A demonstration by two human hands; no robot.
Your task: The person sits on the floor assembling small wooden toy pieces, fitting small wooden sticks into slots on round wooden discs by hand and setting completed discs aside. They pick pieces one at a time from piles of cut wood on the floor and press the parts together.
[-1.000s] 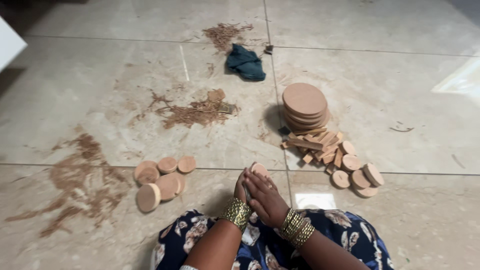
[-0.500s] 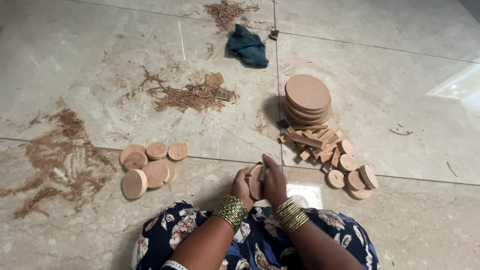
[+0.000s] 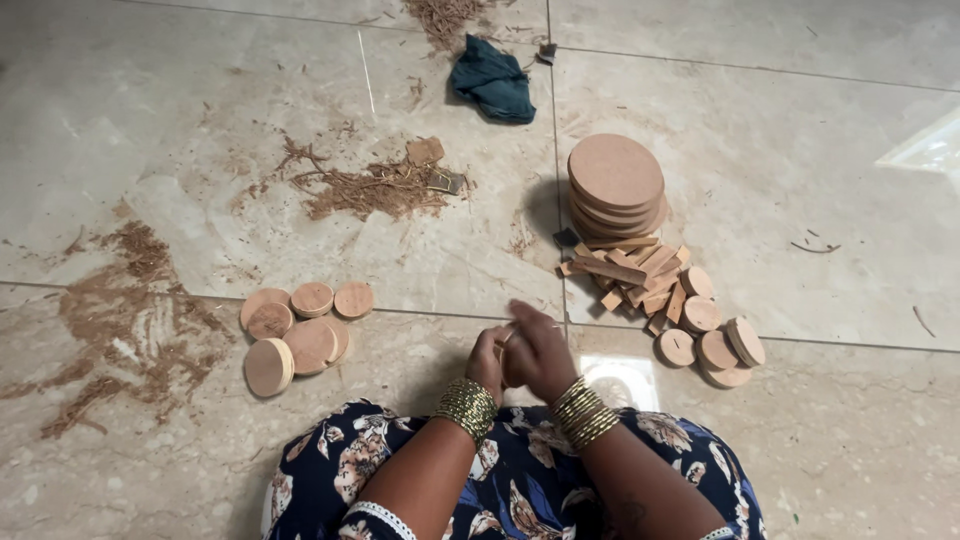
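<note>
Small round wooden disc, mostly hidden, sits clasped between both hands above the lap, over the marble floor. Left hand and right hand both have their fingers closed on it. Loose small discs lie to the left; a stack of larger discs and wooden sticks lie to the right. A loosened grip could likely drop the disc onto the hard floor, where it might roll off.
</note>
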